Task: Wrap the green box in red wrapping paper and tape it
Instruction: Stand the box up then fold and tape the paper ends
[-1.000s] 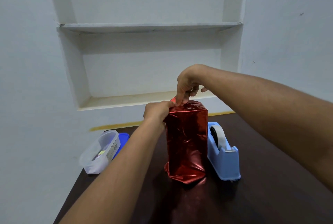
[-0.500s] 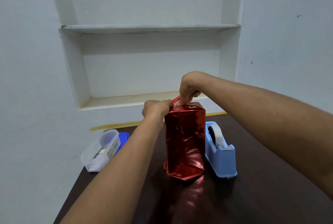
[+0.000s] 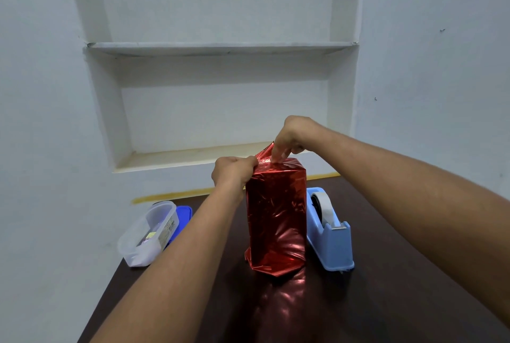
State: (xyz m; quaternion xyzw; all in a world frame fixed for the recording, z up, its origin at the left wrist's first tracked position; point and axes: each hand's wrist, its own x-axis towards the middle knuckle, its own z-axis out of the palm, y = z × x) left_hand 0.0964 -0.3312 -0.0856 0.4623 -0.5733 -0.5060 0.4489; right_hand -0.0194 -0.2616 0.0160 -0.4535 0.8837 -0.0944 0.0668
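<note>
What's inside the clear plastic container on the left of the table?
Through the clear plastic container's wall a small yellowish item and something dark show, too blurred to name. A blue lid lies behind and partly under it; the rest is hidden.

The red wrapping paper [image 3: 276, 213] hides the box entirely. The blue lid [image 3: 182, 214] sits mostly behind the clear container [image 3: 149, 232], whose label is unreadable.

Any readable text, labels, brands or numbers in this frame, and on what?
None can be read.
Clear plastic container: printed label on its side, too small and blurred.
Red-wrapped box: no print visible.
Blue tape dispenser: no marking visible.
</note>
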